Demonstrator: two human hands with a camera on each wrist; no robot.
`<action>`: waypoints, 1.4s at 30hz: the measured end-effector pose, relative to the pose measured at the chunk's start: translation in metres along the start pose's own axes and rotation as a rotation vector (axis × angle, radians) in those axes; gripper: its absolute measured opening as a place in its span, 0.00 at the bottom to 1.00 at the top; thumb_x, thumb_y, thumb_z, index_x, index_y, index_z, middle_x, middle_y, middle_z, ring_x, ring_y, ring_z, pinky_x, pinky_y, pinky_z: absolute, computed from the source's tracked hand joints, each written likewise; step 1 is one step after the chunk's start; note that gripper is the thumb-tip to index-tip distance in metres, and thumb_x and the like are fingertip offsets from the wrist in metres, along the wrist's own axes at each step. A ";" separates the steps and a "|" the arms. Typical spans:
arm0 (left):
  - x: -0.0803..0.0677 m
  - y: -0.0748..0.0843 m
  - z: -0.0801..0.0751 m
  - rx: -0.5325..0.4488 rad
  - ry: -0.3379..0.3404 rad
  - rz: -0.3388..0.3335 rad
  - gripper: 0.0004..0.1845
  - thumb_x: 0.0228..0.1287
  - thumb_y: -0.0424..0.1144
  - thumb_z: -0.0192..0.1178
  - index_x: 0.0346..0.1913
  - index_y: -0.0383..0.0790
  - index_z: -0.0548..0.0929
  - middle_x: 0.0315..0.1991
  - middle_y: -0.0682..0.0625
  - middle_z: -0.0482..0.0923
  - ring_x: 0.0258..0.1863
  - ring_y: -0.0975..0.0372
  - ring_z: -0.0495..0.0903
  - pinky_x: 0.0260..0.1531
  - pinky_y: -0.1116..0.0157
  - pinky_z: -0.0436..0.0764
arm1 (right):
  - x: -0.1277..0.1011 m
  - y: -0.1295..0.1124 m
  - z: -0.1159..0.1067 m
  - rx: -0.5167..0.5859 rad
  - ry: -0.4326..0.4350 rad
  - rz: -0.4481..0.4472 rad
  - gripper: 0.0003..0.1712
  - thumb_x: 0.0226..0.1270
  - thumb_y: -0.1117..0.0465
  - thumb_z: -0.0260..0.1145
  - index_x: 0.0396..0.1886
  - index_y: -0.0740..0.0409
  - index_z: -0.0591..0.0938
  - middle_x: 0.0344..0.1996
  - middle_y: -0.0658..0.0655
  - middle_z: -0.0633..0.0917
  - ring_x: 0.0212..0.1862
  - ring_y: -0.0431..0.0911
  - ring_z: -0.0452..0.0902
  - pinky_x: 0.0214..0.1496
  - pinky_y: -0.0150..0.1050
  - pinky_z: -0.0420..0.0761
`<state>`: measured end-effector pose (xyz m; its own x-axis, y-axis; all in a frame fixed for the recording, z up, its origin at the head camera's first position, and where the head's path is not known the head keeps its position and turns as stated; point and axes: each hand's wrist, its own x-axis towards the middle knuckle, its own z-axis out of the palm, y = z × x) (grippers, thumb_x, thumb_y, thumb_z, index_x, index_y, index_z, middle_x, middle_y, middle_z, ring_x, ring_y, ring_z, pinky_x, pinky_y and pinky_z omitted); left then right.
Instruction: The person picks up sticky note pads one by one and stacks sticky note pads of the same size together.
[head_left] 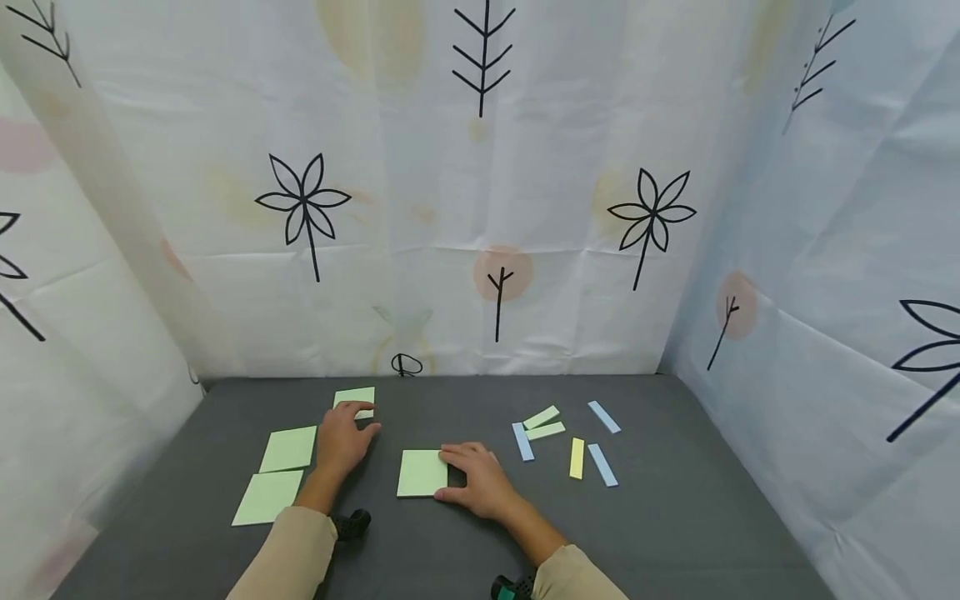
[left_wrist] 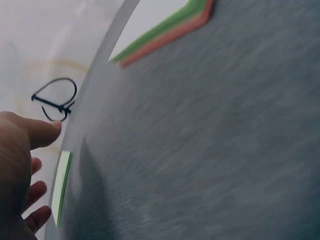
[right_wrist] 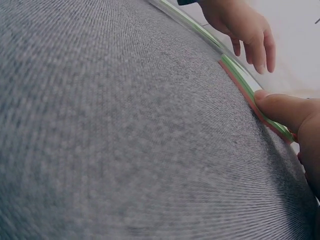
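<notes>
On the grey table (head_left: 675, 517) my left hand (head_left: 366, 418) reaches forward, its straight fingers touching the near edge of a far green note pad (head_left: 356, 395). The left wrist view shows that pad (left_wrist: 62, 180) edge-on beside my fingers (left_wrist: 37, 190) and spread thumb. My right hand (head_left: 450, 475) lies on the right edge of a middle green pad (head_left: 420, 472), fingers on top and thumb at its near corner. In the right wrist view my thumb (right_wrist: 282, 107) presses against that pad's edge (right_wrist: 239, 79), which has a reddish underside.
Two more green pads (head_left: 288, 448) (head_left: 267, 497) lie at the left. Several blue, green and yellow paper strips (head_left: 576, 457) are scattered to the right. Patterned fabric walls (head_left: 480, 208) close the table on three sides.
</notes>
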<state>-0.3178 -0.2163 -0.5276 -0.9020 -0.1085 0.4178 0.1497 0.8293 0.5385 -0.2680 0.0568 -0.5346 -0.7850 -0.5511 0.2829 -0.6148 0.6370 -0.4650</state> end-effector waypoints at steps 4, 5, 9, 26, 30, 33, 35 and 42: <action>0.006 -0.005 -0.006 0.096 -0.060 -0.021 0.24 0.56 0.40 0.71 0.55 0.37 0.81 0.58 0.33 0.72 0.58 0.36 0.67 0.52 0.38 0.64 | -0.001 -0.002 0.000 -0.017 0.001 -0.002 0.36 0.58 0.43 0.71 0.64 0.53 0.77 0.64 0.49 0.75 0.63 0.48 0.67 0.59 0.62 0.66; 0.007 -0.006 -0.007 0.119 -0.080 -0.021 0.26 0.55 0.41 0.71 0.56 0.36 0.80 0.60 0.32 0.71 0.59 0.35 0.66 0.52 0.37 0.63 | -0.001 -0.003 0.000 -0.015 0.001 -0.003 0.36 0.58 0.43 0.71 0.64 0.53 0.77 0.64 0.49 0.75 0.63 0.47 0.67 0.59 0.62 0.66; 0.009 -0.007 -0.010 0.186 -0.181 -0.019 0.30 0.58 0.43 0.68 0.61 0.31 0.76 0.63 0.29 0.67 0.63 0.34 0.62 0.57 0.38 0.62 | -0.001 -0.003 0.000 -0.004 0.011 -0.006 0.36 0.58 0.44 0.72 0.64 0.53 0.77 0.63 0.49 0.76 0.63 0.47 0.67 0.58 0.62 0.66; -0.013 -0.012 -0.013 0.135 -0.238 0.003 0.31 0.59 0.43 0.68 0.60 0.27 0.75 0.57 0.31 0.74 0.61 0.39 0.68 0.59 0.43 0.64 | 0.000 0.000 0.001 0.002 -0.001 -0.005 0.36 0.59 0.43 0.71 0.65 0.53 0.77 0.64 0.49 0.75 0.63 0.48 0.67 0.58 0.59 0.66; -0.017 -0.012 -0.014 0.133 -0.219 0.026 0.30 0.58 0.45 0.69 0.58 0.30 0.77 0.53 0.34 0.75 0.55 0.41 0.74 0.53 0.43 0.69 | -0.001 0.002 0.002 -0.002 0.001 -0.012 0.36 0.60 0.43 0.70 0.65 0.54 0.76 0.64 0.50 0.75 0.63 0.49 0.67 0.58 0.60 0.66; -0.018 -0.013 -0.013 0.143 -0.192 0.041 0.28 0.57 0.46 0.70 0.56 0.32 0.78 0.50 0.36 0.76 0.51 0.43 0.76 0.49 0.44 0.71 | -0.001 0.002 0.002 -0.005 0.008 -0.017 0.36 0.60 0.43 0.70 0.65 0.54 0.77 0.64 0.50 0.75 0.63 0.49 0.67 0.57 0.62 0.66; -0.019 -0.014 -0.013 0.153 -0.172 0.048 0.26 0.56 0.45 0.70 0.54 0.33 0.79 0.48 0.37 0.76 0.48 0.44 0.77 0.48 0.45 0.72 | -0.001 0.002 0.002 -0.001 0.003 -0.011 0.36 0.60 0.43 0.70 0.65 0.54 0.77 0.64 0.49 0.75 0.63 0.49 0.67 0.58 0.63 0.66; -0.018 -0.011 -0.020 0.278 -0.160 0.179 0.17 0.55 0.41 0.71 0.45 0.37 0.83 0.37 0.43 0.79 0.37 0.47 0.80 0.42 0.47 0.75 | 0.000 0.001 0.002 0.006 -0.007 0.008 0.36 0.59 0.43 0.70 0.65 0.53 0.77 0.64 0.48 0.74 0.64 0.48 0.66 0.59 0.64 0.65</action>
<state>-0.2955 -0.2345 -0.5269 -0.9266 0.1210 0.3560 0.2152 0.9471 0.2382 -0.2683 0.0560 -0.5365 -0.7894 -0.5498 0.2732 -0.6080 0.6382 -0.4723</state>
